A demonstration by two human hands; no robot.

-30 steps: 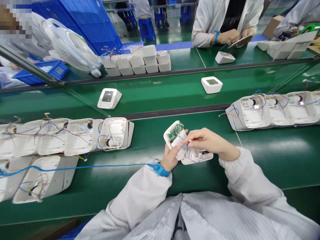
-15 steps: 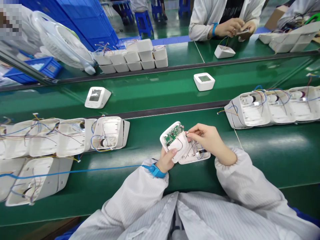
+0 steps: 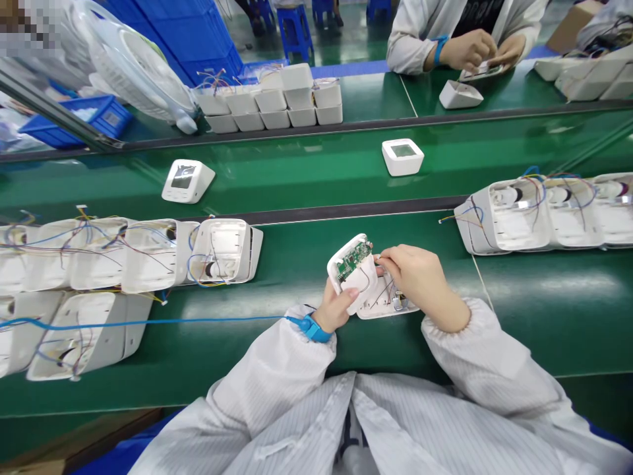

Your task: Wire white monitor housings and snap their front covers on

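My left hand point(image 3: 337, 307) grips a white plastic front cover point(image 3: 357, 291) with its inner side turned up. A green circuit board point(image 3: 354, 261) is fixed along the cover's upper part. Close to the board's right edge, my right hand point(image 3: 414, 272) pinches a small white wire connector point(image 3: 378, 258); whether it touches the board is too small to tell. Below lies an open white housing point(image 3: 387, 303) with thin wires inside, partly hidden by the cover and my right hand. A blue wrist strap point(image 3: 315, 328) with a blue cord circles my left wrist.
Rows of open white housings with loose wires stand on the left point(image 3: 153, 257) and right point(image 3: 519, 214). Two closed white devices with screens sit on the green middle strip, one left point(image 3: 186, 181), one right point(image 3: 403, 157). Across the bench, a co-worker's hands point(image 3: 475, 53) handle a white part.
The whole view has shifted slightly. My left hand tilts the cover a little more, and my right hand stays by the board's edge. The co-worker's hands have lowered over their part.
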